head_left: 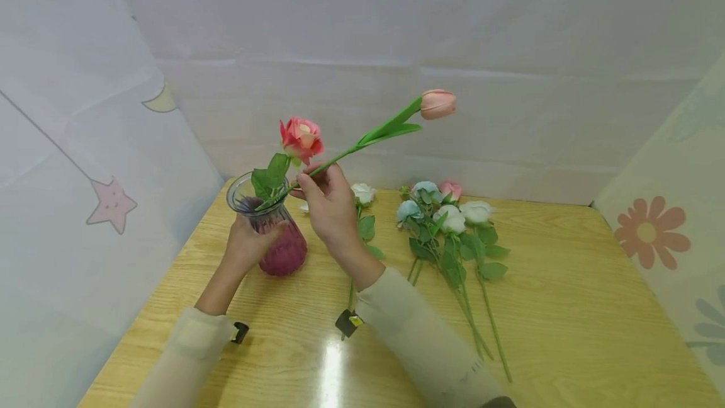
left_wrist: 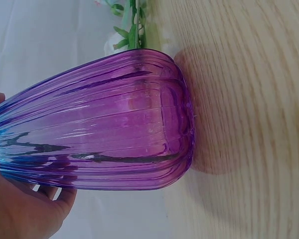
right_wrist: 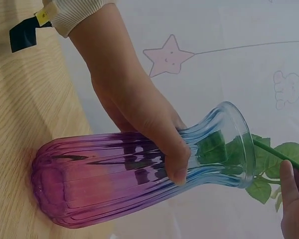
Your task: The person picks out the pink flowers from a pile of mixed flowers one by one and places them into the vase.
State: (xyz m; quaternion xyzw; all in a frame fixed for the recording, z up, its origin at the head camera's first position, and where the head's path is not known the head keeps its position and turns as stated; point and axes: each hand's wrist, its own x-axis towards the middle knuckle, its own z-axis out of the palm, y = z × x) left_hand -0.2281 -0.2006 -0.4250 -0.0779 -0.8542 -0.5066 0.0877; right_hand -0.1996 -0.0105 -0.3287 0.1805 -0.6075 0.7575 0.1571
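Observation:
A ribbed glass vase (head_left: pixel 286 252), blue at the neck and purple-pink below, stands on the wooden table. My left hand (head_left: pixel 247 243) grips it just under the flared rim, thumb across the near side in the right wrist view. One pink-red rose (head_left: pixel 302 138) with green leaves is in the vase, its bloom above the rim. Between thumb and fingers, my right hand (head_left: pixel 330 205) pinches the green stem of a pale pink tulip (head_left: pixel 438 104). The tulip slants up to the right, and its lower stem passes into the vase mouth (right_wrist: pixel 239 144).
Right of the vase, a white rose (head_left: pixel 364 193) lies on the table (head_left: pixel 566 307), partly behind my right arm. Farther right lies a bunch of blue, white and pink flowers (head_left: pixel 451 219), stems toward me. A pale printed cloth (head_left: pixel 368 30) hangs behind the table and along its sides.

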